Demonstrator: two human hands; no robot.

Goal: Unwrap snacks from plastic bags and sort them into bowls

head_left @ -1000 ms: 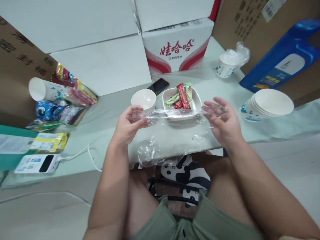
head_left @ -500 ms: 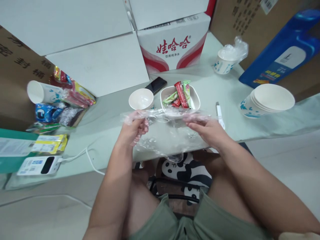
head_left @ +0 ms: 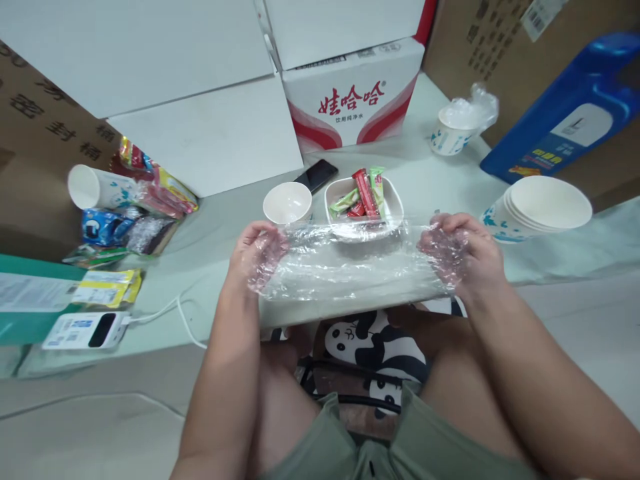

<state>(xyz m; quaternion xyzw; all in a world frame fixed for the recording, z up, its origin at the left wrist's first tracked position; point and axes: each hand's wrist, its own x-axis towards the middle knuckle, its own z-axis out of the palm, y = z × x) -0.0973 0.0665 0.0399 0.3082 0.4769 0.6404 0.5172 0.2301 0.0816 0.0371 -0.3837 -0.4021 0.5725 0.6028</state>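
Note:
A clear plastic wrap cover [head_left: 350, 267] is stretched wide between my two hands, above the table's front edge. My left hand [head_left: 257, 253] is closed on its left end, the film lying over the fingers. At the other end my right hand [head_left: 457, 250] grips the film between thumb and fingers. Just beyond the film sits a white bowl [head_left: 397, 207] with red and green wrapped snack bars [head_left: 366, 193]; the film's far edge overlaps the bowl's near side in view. Left of it stands a white paper cup [head_left: 287, 202].
A phone [head_left: 317, 176] lies behind the cup. Stacked paper cups [head_left: 537, 207] and a blue bottle [head_left: 560, 113] stand at right, with a film-topped cup [head_left: 453, 137] farther back. Snack packets [head_left: 107, 227] and a white power bank [head_left: 85, 331] with a cable are at left. Boxes [head_left: 357, 100] line the back.
My right hand has moved right, away from my left hand. The bunched plastic film has spread out into a wide sheet between them. The view has shifted slightly.

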